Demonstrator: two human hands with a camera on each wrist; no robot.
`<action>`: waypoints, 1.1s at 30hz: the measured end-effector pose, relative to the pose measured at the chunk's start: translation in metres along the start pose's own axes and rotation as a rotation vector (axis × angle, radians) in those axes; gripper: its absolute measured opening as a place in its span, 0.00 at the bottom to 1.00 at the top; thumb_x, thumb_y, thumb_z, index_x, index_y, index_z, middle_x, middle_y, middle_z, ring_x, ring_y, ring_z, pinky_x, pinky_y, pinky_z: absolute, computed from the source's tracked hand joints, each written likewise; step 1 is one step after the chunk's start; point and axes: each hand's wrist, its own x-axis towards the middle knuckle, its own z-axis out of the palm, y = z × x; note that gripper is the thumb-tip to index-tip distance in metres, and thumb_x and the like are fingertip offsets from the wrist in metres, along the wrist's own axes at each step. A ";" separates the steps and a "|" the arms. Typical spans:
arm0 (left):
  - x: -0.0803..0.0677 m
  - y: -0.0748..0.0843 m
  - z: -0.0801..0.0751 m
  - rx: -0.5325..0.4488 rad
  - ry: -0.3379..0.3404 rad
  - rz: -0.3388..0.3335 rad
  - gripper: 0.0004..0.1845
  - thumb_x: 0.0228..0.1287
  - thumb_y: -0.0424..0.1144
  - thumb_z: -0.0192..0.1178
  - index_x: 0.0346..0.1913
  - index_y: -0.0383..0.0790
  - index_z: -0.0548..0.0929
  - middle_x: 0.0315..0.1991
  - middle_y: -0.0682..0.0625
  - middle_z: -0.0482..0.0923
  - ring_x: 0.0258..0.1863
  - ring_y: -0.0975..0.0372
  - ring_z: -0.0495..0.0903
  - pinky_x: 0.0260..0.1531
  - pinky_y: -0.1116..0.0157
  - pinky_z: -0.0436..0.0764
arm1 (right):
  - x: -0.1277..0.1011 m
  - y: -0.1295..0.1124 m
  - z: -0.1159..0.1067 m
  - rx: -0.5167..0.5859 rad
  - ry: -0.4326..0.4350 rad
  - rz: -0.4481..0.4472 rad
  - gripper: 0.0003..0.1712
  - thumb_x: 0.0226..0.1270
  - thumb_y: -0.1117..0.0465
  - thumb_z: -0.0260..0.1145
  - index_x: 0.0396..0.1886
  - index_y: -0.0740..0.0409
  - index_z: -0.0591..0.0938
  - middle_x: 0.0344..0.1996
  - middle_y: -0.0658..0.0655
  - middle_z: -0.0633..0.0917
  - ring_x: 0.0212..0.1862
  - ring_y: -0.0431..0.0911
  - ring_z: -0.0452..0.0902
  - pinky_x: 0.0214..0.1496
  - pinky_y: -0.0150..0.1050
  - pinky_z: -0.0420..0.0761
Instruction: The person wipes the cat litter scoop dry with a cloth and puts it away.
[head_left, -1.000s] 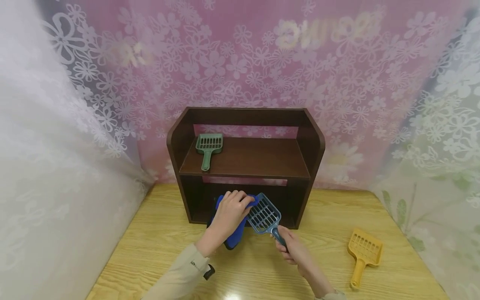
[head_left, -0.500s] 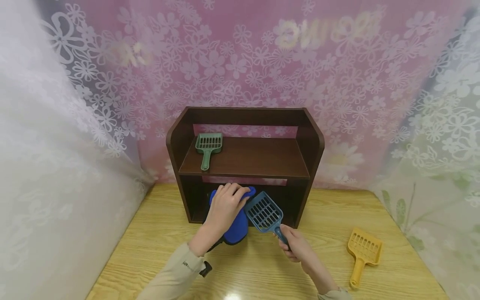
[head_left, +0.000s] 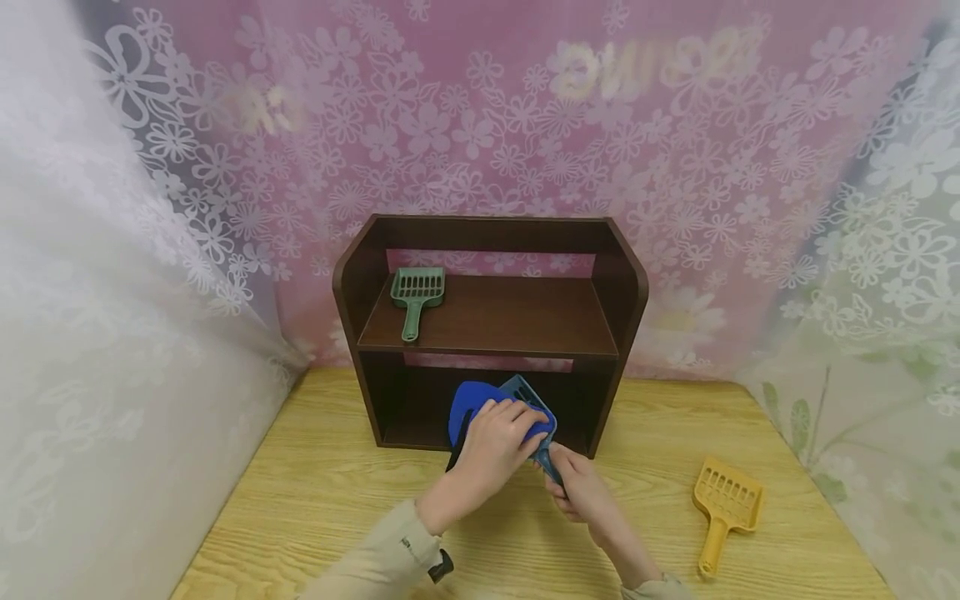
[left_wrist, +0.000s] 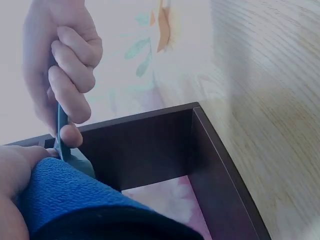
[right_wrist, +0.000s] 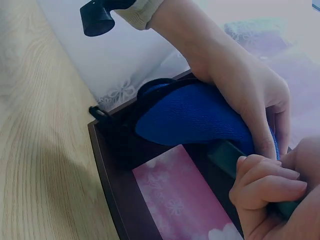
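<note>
From the head view you are wiping the blue scoop [head_left: 534,398] before the shelf [head_left: 487,333], left hand [head_left: 498,442] pressing the blue cloth [head_left: 471,400]; the wrist views show your right hand [right_wrist: 265,190] gripping its handle, so next turn the scoop.

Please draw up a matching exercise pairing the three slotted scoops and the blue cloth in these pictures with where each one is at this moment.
Things:
1. green scoop
2. yellow scoop
3. blue scoop
4. blue cloth

Places:
A. lying on the table, right of the shelf unit
B. handle gripped by the right hand
C. on the upper shelf, left end
D. held under the left hand

Pairs: 1-C, 2-A, 3-B, 4-D
</note>
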 end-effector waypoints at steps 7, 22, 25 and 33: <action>0.006 0.000 0.000 0.050 -0.182 -0.003 0.07 0.67 0.47 0.68 0.44 0.51 0.90 0.39 0.58 0.84 0.38 0.65 0.80 0.34 0.69 0.70 | -0.001 0.002 0.002 0.016 0.058 0.014 0.23 0.86 0.49 0.41 0.43 0.63 0.73 0.17 0.47 0.64 0.12 0.35 0.51 0.13 0.27 0.53; -0.004 -0.016 -0.018 0.199 -0.396 0.208 0.07 0.71 0.49 0.64 0.44 0.56 0.90 0.41 0.57 0.81 0.43 0.62 0.76 0.46 0.64 0.75 | -0.003 0.010 -0.018 0.002 0.072 0.051 0.26 0.85 0.48 0.43 0.47 0.67 0.76 0.18 0.47 0.64 0.13 0.35 0.50 0.14 0.27 0.53; -0.005 -0.023 -0.019 0.226 -0.361 0.212 0.06 0.70 0.49 0.65 0.41 0.57 0.90 0.39 0.58 0.80 0.41 0.63 0.74 0.42 0.66 0.71 | -0.006 0.008 -0.019 -0.019 0.065 0.048 0.26 0.85 0.47 0.44 0.46 0.67 0.76 0.18 0.47 0.64 0.13 0.35 0.51 0.14 0.27 0.53; -0.011 -0.049 -0.021 0.231 -0.264 0.183 0.06 0.72 0.45 0.62 0.43 0.54 0.90 0.42 0.56 0.81 0.41 0.61 0.74 0.39 0.66 0.69 | -0.012 0.007 -0.022 -0.045 0.050 0.043 0.25 0.86 0.49 0.43 0.45 0.66 0.76 0.17 0.47 0.65 0.13 0.35 0.50 0.14 0.27 0.53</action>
